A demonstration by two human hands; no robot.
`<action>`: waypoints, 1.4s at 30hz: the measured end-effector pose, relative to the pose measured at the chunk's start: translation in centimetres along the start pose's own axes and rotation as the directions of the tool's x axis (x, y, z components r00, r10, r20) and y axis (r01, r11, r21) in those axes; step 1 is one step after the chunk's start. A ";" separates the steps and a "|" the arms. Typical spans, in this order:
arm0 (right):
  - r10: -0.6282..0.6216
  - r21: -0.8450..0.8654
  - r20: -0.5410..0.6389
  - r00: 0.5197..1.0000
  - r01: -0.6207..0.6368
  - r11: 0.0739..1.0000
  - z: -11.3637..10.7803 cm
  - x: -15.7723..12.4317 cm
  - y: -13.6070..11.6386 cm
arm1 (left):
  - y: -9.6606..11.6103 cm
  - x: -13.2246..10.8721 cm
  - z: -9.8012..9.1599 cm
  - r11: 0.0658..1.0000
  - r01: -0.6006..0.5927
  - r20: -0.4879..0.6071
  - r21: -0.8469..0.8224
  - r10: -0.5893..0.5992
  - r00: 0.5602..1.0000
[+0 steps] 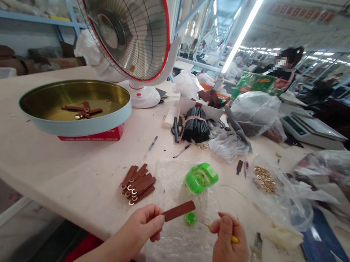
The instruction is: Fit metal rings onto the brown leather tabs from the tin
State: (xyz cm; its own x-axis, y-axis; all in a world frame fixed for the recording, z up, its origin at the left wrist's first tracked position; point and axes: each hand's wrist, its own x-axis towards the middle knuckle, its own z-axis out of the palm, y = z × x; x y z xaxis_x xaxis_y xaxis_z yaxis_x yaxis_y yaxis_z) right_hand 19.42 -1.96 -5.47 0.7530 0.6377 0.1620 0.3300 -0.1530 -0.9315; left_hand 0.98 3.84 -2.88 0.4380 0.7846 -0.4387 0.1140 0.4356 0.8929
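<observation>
Fingers of the left hand pinch a strip by one end; the right hand grips a yellow-handled tool, its shaft pointing at a green cap between them. Beyond them sits a green tub; left, ringed strips; farther right, gold rings.

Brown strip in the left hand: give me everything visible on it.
The brown strip is flat, narrow and matte, leather-like in look, with rounded corners at its free end. No ring shows on the exposed part; the near end is hidden in the grip. The left hand pinches it, thumb on top. In the picture it slants up to the right, its free end near the small green cup; whether they touch is unclear. It looks straight, without visible damage.
</observation>
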 end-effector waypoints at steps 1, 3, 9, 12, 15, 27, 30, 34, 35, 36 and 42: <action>-0.002 0.011 0.002 1.000 0.002 1.000 0.3 0.1 0.5 | 0.0 0.1 0.1 1.000 -0.002 -0.003 0.003 0.002 1.000; 0.005 0.031 0.018 1.000 -0.006 1.000 0.9 0.2 1.6 | 0.0 0.2 0.2 1.000 -0.001 -0.013 0.004 0.001 1.000; 0.034 0.079 0.015 0.999 -0.035 0.996 0.5 -0.1 2.2 | -0.4 0.4 0.5 1.000 0.026 -0.091 -0.006 -0.027 0.996; 0.108 0.277 -0.037 0.993 -0.094 0.956 -0.7 -0.8 0.1 | -0.4 0.3 1.0 0.999 0.041 -0.054 -0.011 -0.042 0.998; 0.156 0.551 -0.028 0.987 -0.115 0.826 -1.6 -1.6 -2.7 | -0.2 -0.2 1.7 0.997 0.072 0.014 -0.041 -0.071 0.997; 0.117 0.655 -0.003 0.993 -0.086 0.751 -1.6 -3.7 -6.4 | 0.6 -3.3 2.7 0.992 0.011 0.103 -0.128 0.002 0.995; 0.113 0.682 -0.007 0.994 -0.077 0.727 -2.7 -3.6 -6.0 | 0.8 -3.5 2.8 0.994 -0.005 0.055 -0.112 0.011 0.998; 0.028 0.588 -0.004 1.000 -0.020 0.809 -4.4 -3.9 -4.6 | 1.1 -3.7 2.7 0.995 -0.040 0.005 -0.088 0.041 0.999; 0.017 0.507 -0.004 1.000 -0.013 0.862 -4.5 -4.2 -4.2 | 1.1 -3.8 2.7 0.996 -0.046 0.005 -0.081 0.046 0.999; 0.017 0.424 0.009 1.000 -0.019 0.905 -4.4 -4.5 -3.9 | 1.1 -3.8 2.7 0.996 -0.046 0.005 -0.075 0.047 0.999; 0.060 0.259 0.455 0.889 -0.196 0.946 -1.4 -5.7 -3.0 | 0.7 -3.8 2.7 0.999 -0.020 0.033 -0.026 0.020 0.999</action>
State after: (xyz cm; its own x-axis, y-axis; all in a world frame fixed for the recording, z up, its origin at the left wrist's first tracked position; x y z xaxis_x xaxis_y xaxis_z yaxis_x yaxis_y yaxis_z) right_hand 14.86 -6.18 -3.13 0.4300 0.9008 -0.0599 0.0173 -0.0745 -0.9971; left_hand 1.81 0.01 -0.33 0.4698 0.7782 -0.4167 0.0825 0.4313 0.8984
